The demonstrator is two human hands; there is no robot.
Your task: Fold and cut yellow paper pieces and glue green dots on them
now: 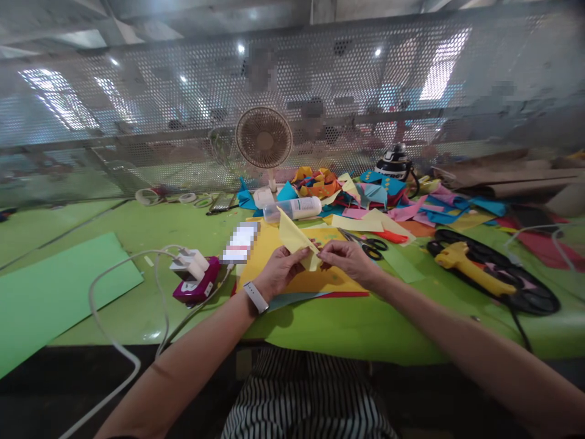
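A folded piece of pale yellow paper (292,235) is held up between my two hands, above a stack of coloured sheets. My left hand (284,268) grips its lower left part, with the thumb pressed on the paper. At its right edge my right hand (345,259) pinches the paper between thumb and fingers. Beneath both hands lies a yellow-orange sheet (265,268), with red and blue edges showing below it. Black-handled scissors (371,245) rest just beyond my right hand.
A yellow glue gun (475,271) lies on a black tray at right. Coloured paper scraps (379,195), a bottle (299,208) and a small fan (264,139) stand behind. At left are a phone (241,242), a purple power strip (196,286) with cables, and a green sheet (59,292).
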